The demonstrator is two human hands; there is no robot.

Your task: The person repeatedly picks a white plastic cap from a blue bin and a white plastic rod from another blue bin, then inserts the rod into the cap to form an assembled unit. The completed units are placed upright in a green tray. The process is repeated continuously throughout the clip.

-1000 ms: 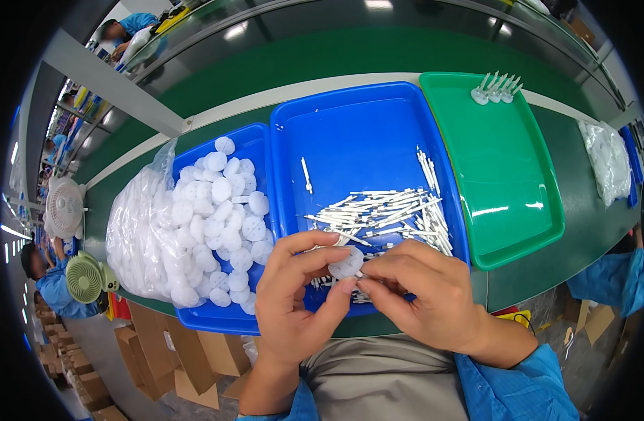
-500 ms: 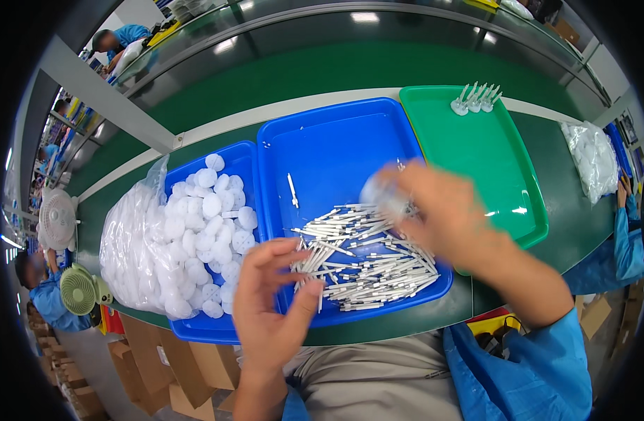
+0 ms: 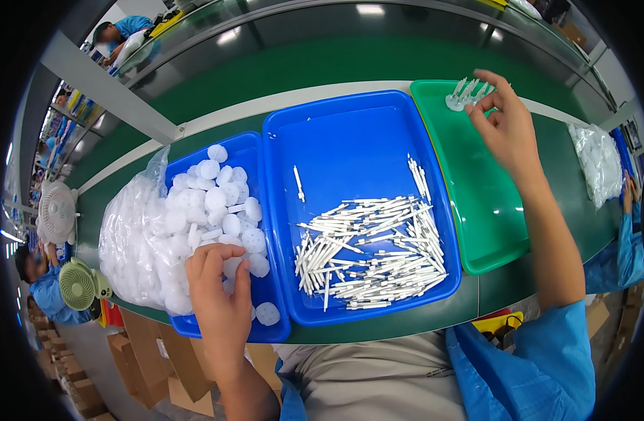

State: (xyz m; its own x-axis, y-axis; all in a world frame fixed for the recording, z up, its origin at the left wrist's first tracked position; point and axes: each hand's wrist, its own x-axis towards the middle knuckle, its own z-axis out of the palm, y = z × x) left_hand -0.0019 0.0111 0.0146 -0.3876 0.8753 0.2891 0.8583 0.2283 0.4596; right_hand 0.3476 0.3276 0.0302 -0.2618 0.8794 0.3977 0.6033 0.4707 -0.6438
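My left hand [image 3: 219, 298] is over the near part of a small blue tray [image 3: 274, 309] of round white plastic discs [image 3: 213, 200]. Its fingers are curved, with the thumb apart; whether the fingertips touch a disc is hard to tell. At the far end of a green tray [image 3: 486, 224], my right hand [image 3: 507, 133] is beside disc pieces with upright white sticks [image 3: 456, 98], partly hiding them. Its fingers are spread and no held thing shows. Between the hands, a larger blue tray [image 3: 343, 147] holds many loose thin white sticks [image 3: 392, 281].
A clear plastic bag [image 3: 129, 238] full of discs leans over the left tray. Another clear bag [image 3: 597, 165] lies at the right on the dark green table. Two fans [image 3: 80, 286] stand at the left end. Co-workers sit at the far left and right; cardboard boxes [image 3: 153, 358] stand below.
My right hand has moved from the stick tray to the far end of the green tray; the clear piece it held no longer shows in it. My left hand has shifted left to the discs.
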